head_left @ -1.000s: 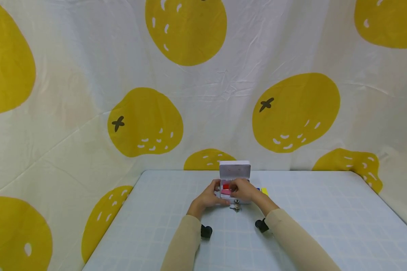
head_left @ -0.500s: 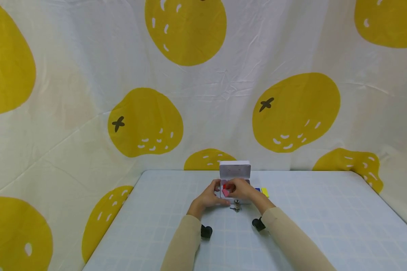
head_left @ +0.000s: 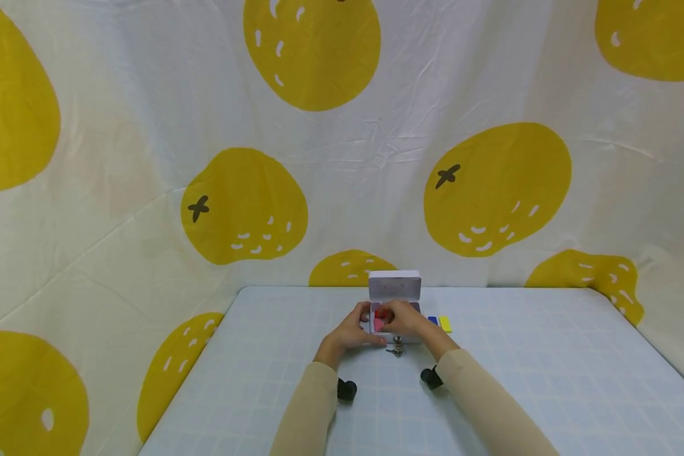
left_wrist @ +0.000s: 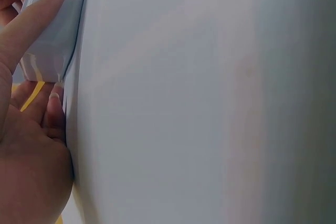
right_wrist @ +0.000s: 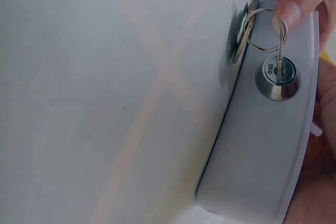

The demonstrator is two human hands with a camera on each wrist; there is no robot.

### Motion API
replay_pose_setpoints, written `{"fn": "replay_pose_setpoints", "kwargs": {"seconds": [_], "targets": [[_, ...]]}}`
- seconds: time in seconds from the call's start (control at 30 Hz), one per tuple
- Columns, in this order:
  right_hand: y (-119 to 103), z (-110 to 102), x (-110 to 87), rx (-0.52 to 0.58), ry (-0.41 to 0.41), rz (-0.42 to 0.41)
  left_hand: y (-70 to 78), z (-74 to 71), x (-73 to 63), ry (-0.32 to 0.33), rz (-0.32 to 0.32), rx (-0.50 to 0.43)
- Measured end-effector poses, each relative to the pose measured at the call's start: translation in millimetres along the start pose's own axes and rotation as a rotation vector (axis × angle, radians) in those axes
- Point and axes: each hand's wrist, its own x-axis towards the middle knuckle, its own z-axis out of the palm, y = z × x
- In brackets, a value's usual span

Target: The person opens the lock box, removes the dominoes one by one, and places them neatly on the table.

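A small white metal cash box [head_left: 410, 338] stands on the table with its lid [head_left: 395, 289] raised. My left hand [head_left: 350, 328] grips its left side, the thumb on the front wall and the fingers round the side, as the left wrist view also shows. My right hand [head_left: 406, 318] reaches over the box and pinches a small pink piece [head_left: 379, 325], low inside it. A red piece [head_left: 379, 313] lies behind the pink one, partly covered by the fingers. In the right wrist view, a key sits in the front lock [right_wrist: 278, 78], a key ring [right_wrist: 266, 30] hanging from it.
A yellow piece [head_left: 445, 323] and a blue piece [head_left: 432, 320] lie on the table just right of the box, near the right wrist. Behind the table [head_left: 547, 354] hangs a white curtain [head_left: 376, 202] printed with yellow fruit.
The pink piece has turned from lying crosswise to pointing more front to back in the right fingers. My right forearm has shifted slightly left. The left hand stays on the box.
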Motion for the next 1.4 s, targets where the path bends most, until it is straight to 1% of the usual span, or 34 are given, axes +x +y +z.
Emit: {"fn": "replay_pose_setpoints", "kwargs": {"seconds": [0.13,0.3,0.43,0.57,0.77,0.93,1.07,1.4], "targets": [[-0.8,1.1,-0.4,0.009,0.005,0.008,0.4,0.5,-1.1,0.003,-0.006,0.007],[-1.9,0.0,-0.5,0.028,-0.009,0.015,0.2,-0.1,-0.7,0.002,-0.01,0.016],[-0.7,-0.4,0.2,0.021,-0.017,0.013,0.3,-1.2,-0.1,-0.003,-0.001,0.014],[0.2,0.5,1.6,0.006,-0.004,0.013,-0.1,-1.4,0.5,0.002,0.004,0.015],[-1.0,6.1,4.1,0.011,0.024,0.065,-2.3,-0.7,1.9,-0.001,0.0,0.014],[-3.4,8.9,4.6,0.0,0.041,0.089,-3.0,-0.7,1.8,-0.004,0.011,0.01],[-5.6,9.3,4.2,-0.006,0.045,0.094,-2.9,-0.9,1.7,-0.006,0.023,0.0],[-10.1,6.7,2.2,-0.012,0.035,0.093,0.1,-0.8,-1.9,-0.007,0.019,-0.008]]}}
